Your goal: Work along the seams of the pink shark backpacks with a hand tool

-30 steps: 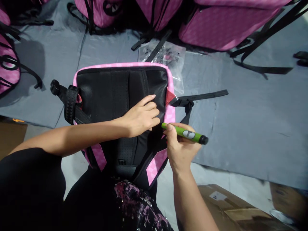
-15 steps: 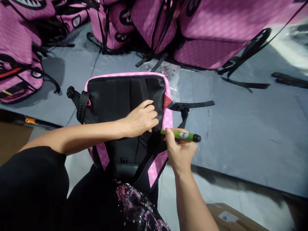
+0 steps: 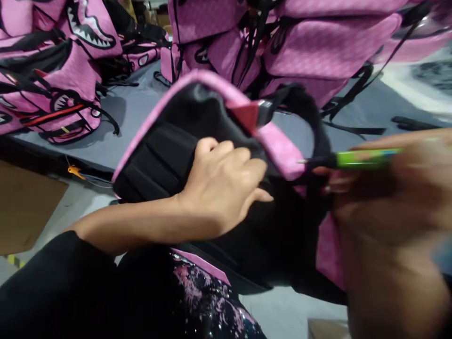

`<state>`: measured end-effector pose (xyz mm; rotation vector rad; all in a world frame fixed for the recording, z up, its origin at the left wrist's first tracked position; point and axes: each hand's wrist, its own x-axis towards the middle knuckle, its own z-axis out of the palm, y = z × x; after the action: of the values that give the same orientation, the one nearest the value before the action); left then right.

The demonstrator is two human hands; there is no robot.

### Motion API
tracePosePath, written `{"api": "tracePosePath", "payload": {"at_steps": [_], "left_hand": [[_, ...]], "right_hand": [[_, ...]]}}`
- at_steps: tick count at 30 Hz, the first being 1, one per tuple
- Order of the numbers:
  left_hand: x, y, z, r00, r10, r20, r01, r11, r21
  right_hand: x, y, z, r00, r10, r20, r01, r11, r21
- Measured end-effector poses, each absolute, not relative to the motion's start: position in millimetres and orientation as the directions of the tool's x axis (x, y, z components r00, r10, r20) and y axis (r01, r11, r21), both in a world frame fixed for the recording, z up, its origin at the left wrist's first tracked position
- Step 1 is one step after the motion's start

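A pink-edged black backpack [image 3: 165, 150] is tilted up in front of me, its padded back panel facing me. My left hand [image 3: 226, 183] has its fingers curled into the black panel, gripping it. In my right hand [image 3: 399, 188], blurred by motion, is a green pen-like tool [image 3: 363, 159] with a thin pointed tip. That tip is beside the bag's pink side edge, near a black strap [image 3: 314, 117]. A red triangular tab [image 3: 247, 115] joins the strap to the bag. Part of the bag's right side is hidden behind my right hand.
Several pink backpacks stand across the back of the grey table [image 3: 141, 108], including a shark-mouth bag [image 3: 92, 33] at left. Loose black straps [image 3: 353, 127] trail over the tabletop. An orange-handled tool [image 3: 75, 172] is at the table's front edge, near cardboard [image 3: 28, 207].
The backpack has turned and tilted up closer to me. My right hand has moved right and nearer with the green tool, whose thin tip now shows. My left hand still grips the panel.
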<state>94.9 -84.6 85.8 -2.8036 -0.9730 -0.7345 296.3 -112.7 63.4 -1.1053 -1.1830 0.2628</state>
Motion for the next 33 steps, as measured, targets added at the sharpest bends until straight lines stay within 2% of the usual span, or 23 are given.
{"api": "tracePosePath", "payload": {"at_steps": [2, 4, 6, 8, 11, 15, 19, 21, 23, 28, 30, 33], "left_hand": [[101, -75, 50, 0.694, 0.585, 0.42, 0.606, -0.79, 0.099], [106, -59, 15, 0.739, 0.551, 0.388, 0.587, -0.809, 0.032], [113, -45, -9, 0.766, 0.499, 0.405, 0.569, -0.82, -0.067], [119, -38, -21, 0.761, 0.453, 0.464, 0.566, -0.813, -0.135], [125, -39, -25, 0.754, 0.403, 0.519, 0.556, -0.812, -0.178], [123, -37, -18, 0.8, 0.412, 0.436, 0.522, -0.836, -0.168], [115, -9, 17, 0.875, 0.397, 0.278, 0.416, -0.909, -0.01], [117, 17, 40, 0.849, 0.422, 0.317, 0.443, -0.896, 0.005], [126, 45, 55, 0.835, 0.447, 0.321, 0.481, -0.876, -0.03], [153, 81, 53, 0.897, 0.436, -0.064, 0.432, -0.899, -0.068], [158, 81, 47, 0.878, 0.47, -0.095, 0.46, -0.881, -0.11], [158, 77, 43, 0.861, 0.494, -0.123, 0.478, -0.867, -0.14]], "right_hand": [[305, -115, 40, 0.433, 0.755, 0.492, 0.257, 0.42, -0.87], [310, -121, 11, 0.474, 0.812, 0.342, 0.221, 0.266, -0.938], [311, -127, -13, 0.556, 0.783, 0.279, 0.248, 0.164, -0.955], [309, -129, -27, 0.592, 0.741, 0.318, 0.286, 0.175, -0.942], [304, -121, -34, 0.504, 0.753, 0.423, 0.432, 0.204, -0.879], [307, -111, -34, 0.344, 0.749, 0.567, 0.741, 0.155, -0.654], [309, -115, -33, 0.418, 0.651, 0.633, 0.747, 0.15, -0.648], [303, -110, -37, 0.351, 0.617, 0.704, 0.794, 0.202, -0.573], [293, -96, -44, 0.246, 0.562, 0.79, 0.848, 0.27, -0.456], [275, -61, -68, 0.058, 0.518, 0.854, 0.885, 0.369, -0.283], [268, -65, -73, 0.064, 0.528, 0.847, 0.876, 0.377, -0.301], [259, -85, -74, 0.128, 0.545, 0.829, 0.81, 0.425, -0.404]]}}
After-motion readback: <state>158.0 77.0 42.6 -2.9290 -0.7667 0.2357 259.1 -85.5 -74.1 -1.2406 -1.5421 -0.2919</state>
